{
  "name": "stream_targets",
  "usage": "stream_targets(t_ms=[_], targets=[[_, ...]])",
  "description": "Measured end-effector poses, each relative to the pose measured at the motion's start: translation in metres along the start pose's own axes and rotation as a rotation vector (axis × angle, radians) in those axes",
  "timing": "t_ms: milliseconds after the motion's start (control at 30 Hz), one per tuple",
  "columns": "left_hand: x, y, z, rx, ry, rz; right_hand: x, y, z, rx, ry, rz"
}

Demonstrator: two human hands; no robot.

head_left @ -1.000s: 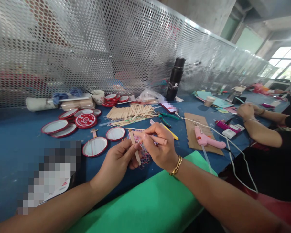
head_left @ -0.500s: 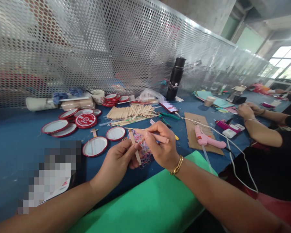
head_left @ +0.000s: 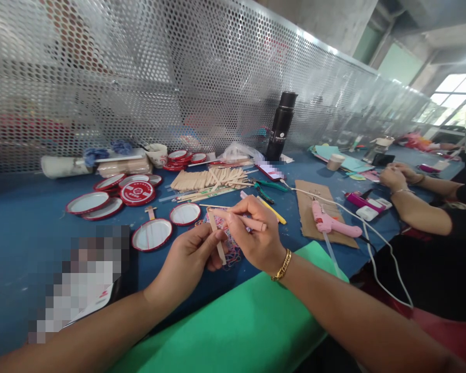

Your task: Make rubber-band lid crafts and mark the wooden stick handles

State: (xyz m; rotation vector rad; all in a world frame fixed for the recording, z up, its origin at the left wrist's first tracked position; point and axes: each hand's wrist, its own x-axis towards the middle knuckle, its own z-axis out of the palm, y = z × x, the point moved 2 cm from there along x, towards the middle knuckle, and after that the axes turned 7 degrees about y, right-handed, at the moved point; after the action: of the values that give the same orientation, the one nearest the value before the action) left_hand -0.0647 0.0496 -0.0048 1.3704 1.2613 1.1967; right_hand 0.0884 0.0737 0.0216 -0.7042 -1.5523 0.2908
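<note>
Between the thumb and fingers of my left hand (head_left: 194, 248) is a flat wooden craft stick (head_left: 213, 223), held tilted with its upper end away from me. My right hand (head_left: 258, 238) grips a peach-coloured marker pen (head_left: 220, 213), its tip at the upper end of the stick; whether it touches is too small to tell. Under both hands lies a tangle of multicoloured thread (head_left: 235, 253). Left of them rest a red-rimmed jar lid (head_left: 152, 235) with a short stick piece at its top edge and a smaller lid (head_left: 185, 214).
Behind are a pile of craft sticks (head_left: 205, 180), stacked lids (head_left: 137, 192), green-handled pliers (head_left: 272, 185) and a black bottle (head_left: 281, 127). A pink glue gun (head_left: 330, 223) sits on cardboard (head_left: 305, 199), near a white cable. Green cloth (head_left: 233, 326) lies in front. Another person's hands (head_left: 394, 177) are at right.
My right hand has shifted slightly left and the marker's tip is closer to the stick's upper end. More of a yellow pen behind the hand shows. My left hand stays nearly still.
</note>
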Motion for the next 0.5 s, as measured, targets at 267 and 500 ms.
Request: stream_targets(t_ms=[267,500], targets=[[-0.0006,-0.0012,-0.0003,0.007,-0.007,-0.001,-0.0004,-0.0006,-0.0003,0.022,0.006,-0.004],[0.0007,-0.0016,0.0004,0.005,-0.008,-0.015,0.0005,0.0007,-0.0006,0.022,0.035,0.022]])
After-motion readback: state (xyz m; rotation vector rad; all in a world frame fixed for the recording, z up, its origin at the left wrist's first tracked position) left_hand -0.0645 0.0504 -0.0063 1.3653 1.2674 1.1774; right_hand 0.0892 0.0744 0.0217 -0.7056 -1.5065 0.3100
